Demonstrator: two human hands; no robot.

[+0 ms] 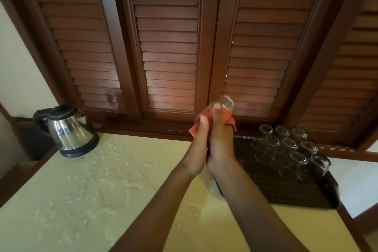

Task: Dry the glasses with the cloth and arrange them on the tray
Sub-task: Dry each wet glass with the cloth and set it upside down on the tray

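I hold a clear glass (226, 102) up in front of me, base pointing away, wrapped in an orange-red cloth (230, 119). My left hand (199, 139) grips the cloth and the glass from the left. My right hand (221, 139) grips the cloth-covered glass from the right, its thumb on the glass. A dark tray (286, 192) lies on the counter to the right, and several clear glasses (290, 149) stand upside down in rows on its far part.
A steel electric kettle (68, 131) stands at the counter's far left. Water drops and puddles (114, 180) cover the cream counter. Brown louvred shutters (169, 47) rise behind the counter. The tray's near part holds no glasses.
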